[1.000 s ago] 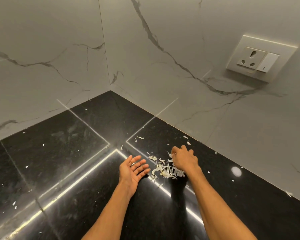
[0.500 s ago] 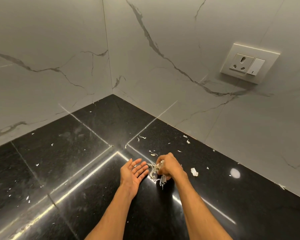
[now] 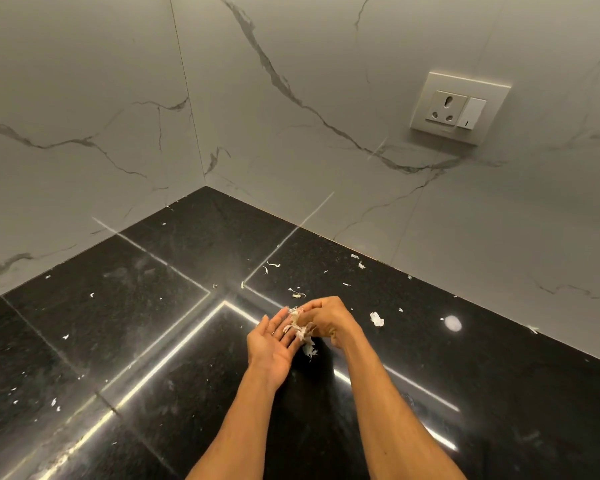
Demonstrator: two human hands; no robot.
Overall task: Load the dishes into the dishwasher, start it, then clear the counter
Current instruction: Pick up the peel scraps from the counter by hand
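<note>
Small pale flakes (image 3: 53, 402) dot the left of a glossy black stone counter (image 3: 146, 306) in a marble-walled corner. At centre, the left hand (image 3: 271, 344) lies palm-up, fingers spread flat, as the right hand (image 3: 326, 318), fingers pinched closed, passes over a wad of white papery peelings (image 3: 300, 329). One strip (image 3: 309, 349) dangles off the palm's edge and may drop, seemingly unsupported. Further right, a larger white scrap (image 3: 376, 319) lies near the wall, below a white wall socket (image 3: 459, 108).
</note>
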